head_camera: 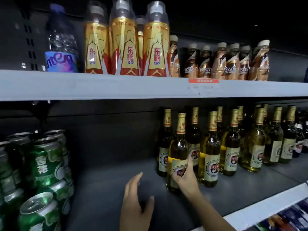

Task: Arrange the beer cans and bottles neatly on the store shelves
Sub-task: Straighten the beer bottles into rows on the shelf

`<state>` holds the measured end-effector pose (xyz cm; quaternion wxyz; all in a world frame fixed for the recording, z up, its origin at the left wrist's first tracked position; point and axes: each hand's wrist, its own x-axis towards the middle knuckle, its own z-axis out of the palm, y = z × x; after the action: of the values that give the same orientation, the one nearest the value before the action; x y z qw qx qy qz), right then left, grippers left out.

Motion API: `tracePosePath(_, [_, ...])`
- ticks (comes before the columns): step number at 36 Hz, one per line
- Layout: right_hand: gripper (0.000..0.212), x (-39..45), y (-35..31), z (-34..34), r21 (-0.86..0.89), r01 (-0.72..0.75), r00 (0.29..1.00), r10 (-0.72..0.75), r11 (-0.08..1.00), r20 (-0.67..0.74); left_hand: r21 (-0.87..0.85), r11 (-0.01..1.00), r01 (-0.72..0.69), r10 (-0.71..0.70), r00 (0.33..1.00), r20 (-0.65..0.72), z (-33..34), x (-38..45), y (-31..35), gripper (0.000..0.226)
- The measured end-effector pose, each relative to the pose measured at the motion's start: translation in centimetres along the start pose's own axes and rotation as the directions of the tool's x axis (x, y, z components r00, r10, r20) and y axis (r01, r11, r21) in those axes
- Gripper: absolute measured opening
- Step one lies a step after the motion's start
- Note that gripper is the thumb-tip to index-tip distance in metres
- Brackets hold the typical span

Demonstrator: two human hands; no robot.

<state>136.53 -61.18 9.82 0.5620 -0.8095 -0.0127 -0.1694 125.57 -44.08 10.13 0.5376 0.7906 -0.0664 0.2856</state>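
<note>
The right hand (184,178) has its grip wrapped around the lower body of a beer bottle (177,157) standing upright at the front of the lower shelf (116,189). Just right of the grip and behind it stand more beer bottles (233,144). Left of the grip the left hand (135,204) hovers with fingers apart, holding nothing, and the green beer cans (41,172) are stacked well beyond it.

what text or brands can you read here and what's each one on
"东鹏特饮": gold and red bottles, upper shelf.
"NESCAFE", partly cut off: brown coffee bottles.
"雪花": green cans, lower left.
Looks like "nten": label of the water bottle.
Too blurred: beer bottle label in the right hand, red shelf tag.
</note>
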Motion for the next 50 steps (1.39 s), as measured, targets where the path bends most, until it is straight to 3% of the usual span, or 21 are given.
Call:
tracePosePath(7, [0.100, 0.5, 1.7, 0.1, -0.042, -0.009, 0.995, 0.013, 0.999, 0.096, -0.099, 0.982, 0.159, -0.147, 0.981, 0.123, 6.0, 3.4, 2.1, 0.066])
tracePosePath(14, [0.053, -0.6, 0.2, -0.3, -0.100, 0.116, 0.986, -0.102, 0.988, 0.133, -0.093, 0.933, 0.347, -0.329, 0.930, 0.162, 9.6, 7.3, 2.8, 0.114])
tracePosePath(19, [0.071, -1.6, -1.3, 2.3, -0.089, 0.148, 0.958, -0.120, 0.985, 0.259, 0.110, 0.939, 0.325, -0.327, 0.945, -0.003, 6.9, 8.0, 0.9, 0.073])
tracePosePath(26, [0.091, -2.0, -1.7, 7.9, -0.029, 0.166, 0.896, -0.139, 0.986, 0.423, 0.188, 0.908, 0.375, -0.352, 0.925, -0.145, -0.3, 10.1, -2.2, 0.058])
tracePosePath(32, [0.073, -2.0, -0.9, 8.4, -0.214, 0.249, 0.939, -0.181, 0.945, 0.294, 0.146, 0.879, 0.455, -0.410, 0.875, -0.257, -4.2, 11.9, -4.0, 0.051])
tracePosePath(38, [0.066, -2.2, -0.9, 8.5, -0.238, 0.328, 0.936, -0.281, 0.914, 0.211, 0.110, 0.883, 0.456, -0.419, 0.872, -0.252, -4.7, 13.1, -4.8, 0.055])
tracePosePath(40, [0.072, -2.1, -0.6, 8.7, -0.212, 0.380, 0.925, -0.369, 0.900, 0.092, 0.101, 0.882, 0.460, -0.426, 0.871, -0.247, -4.6, 13.4, -5.0, 0.059])
tracePosePath(42, [0.071, -1.8, -0.6, 8.5, -0.173, 0.408, 0.894, -0.431, 0.896, -0.124, 0.086, 0.888, 0.452, -0.421, 0.874, -0.243, -4.5, 13.8, -5.5, 0.068])
tracePosePath(44, [0.068, -1.1, -1.1, 7.8, -0.103, 0.375, 0.860, -0.387, 0.921, -0.333, 0.078, 0.892, 0.445, -0.417, 0.877, -0.238, -4.4, 14.2, -6.1, 0.076])
tracePosePath(46, [0.067, 0.2, -1.8, 6.6, -0.056, 0.297, 0.859, -0.292, 0.953, -0.421, 0.076, 0.897, 0.436, -0.410, 0.883, -0.227, -4.5, 14.4, -6.2, 0.070])
tracePosePath(50, [0.089, 4.2, -2.8, 4.6, -0.101, 0.123, 0.941, -0.148, 0.987, -0.304, 0.065, 0.902, 0.426, -0.407, 0.892, -0.198, -4.5, 14.6, -6.3, 0.061])
